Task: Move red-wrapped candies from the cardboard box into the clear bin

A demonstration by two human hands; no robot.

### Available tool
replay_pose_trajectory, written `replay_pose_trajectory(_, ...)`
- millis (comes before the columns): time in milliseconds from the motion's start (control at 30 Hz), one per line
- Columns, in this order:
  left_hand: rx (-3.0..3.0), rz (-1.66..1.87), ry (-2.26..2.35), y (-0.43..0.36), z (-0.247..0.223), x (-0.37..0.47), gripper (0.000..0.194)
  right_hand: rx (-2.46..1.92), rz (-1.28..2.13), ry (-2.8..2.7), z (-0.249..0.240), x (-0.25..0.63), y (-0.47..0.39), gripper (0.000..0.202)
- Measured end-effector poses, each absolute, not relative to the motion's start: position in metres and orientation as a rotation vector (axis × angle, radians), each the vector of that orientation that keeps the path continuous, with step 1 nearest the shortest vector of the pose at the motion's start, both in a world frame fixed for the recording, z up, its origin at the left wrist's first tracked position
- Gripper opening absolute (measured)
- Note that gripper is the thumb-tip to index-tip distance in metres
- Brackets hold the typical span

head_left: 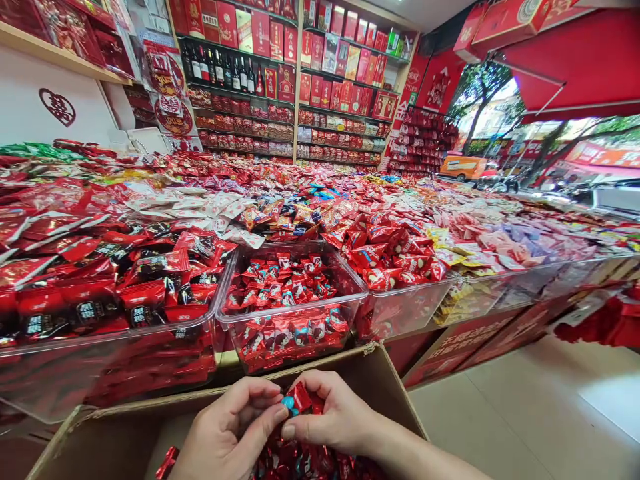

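Both hands meet over an open cardboard box (395, 383) at the bottom of the view. A small red-and-blue wrapped candy (301, 397) is between them. My right hand (336, 412) is closed, its thumb and fingers pinching the candy's red end. My left hand (237, 423) curls in from the other side, with thumb and forefinger pinched at the blue part. More red wrapped candies (305, 463) lie in the box under my hands. Just beyond stands a clear plastic bin (295, 313) holding small red-and-blue candies.
Black-and-red packets (145, 267) fill the bin at left; red packets (385, 253) heap up in the one at right. Behind, candy piles stretch to shelves of bottles (225, 70) and red boxes. Tiled floor (500, 413) lies at lower right.
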State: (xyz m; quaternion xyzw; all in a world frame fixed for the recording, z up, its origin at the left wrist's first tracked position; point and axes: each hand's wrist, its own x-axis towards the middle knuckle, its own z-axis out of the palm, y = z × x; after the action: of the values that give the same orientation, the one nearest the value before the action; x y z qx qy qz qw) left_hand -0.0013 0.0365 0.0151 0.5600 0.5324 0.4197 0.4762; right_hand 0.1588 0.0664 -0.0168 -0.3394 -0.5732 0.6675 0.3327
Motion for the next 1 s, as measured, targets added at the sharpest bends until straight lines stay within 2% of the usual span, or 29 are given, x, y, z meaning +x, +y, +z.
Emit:
replay_pose_trajectory(300, 1.047, 1.288, 1.227, 0.031, 0.015, 0.012, 0.023, -0.808, 1.727, -1.33, -0.01, 0.155, 0.066, 0.03)
replay_pose_trajectory(667, 0.972, 1.19, 1.182, 0.038, 0.012, 0.005, 0.036, -0.918, 1.481, -1.481, -0.011, 0.155, 0.067, 0.027)
replay_pose_trajectory(867, 1.122, 1.127, 1.223, 0.034, 0.012, 0.006, 0.041, -0.922, 1.421, -1.563, -0.014, 0.156, 0.066, 0.015)
replay_pose_trajectory(933, 1.268, 1.104, 1.283, 0.031, 0.015, 0.007, 0.037, -0.905, 1.334, -1.703, -0.014, 0.158, 0.065, 0.012)
replay_pose_trajectory(1000, 1.363, 1.082, 1.299, 0.03, 0.018, 0.008, 0.023, -0.896, 1.262, -1.803, -0.014, 0.159, 0.064, 0.013)
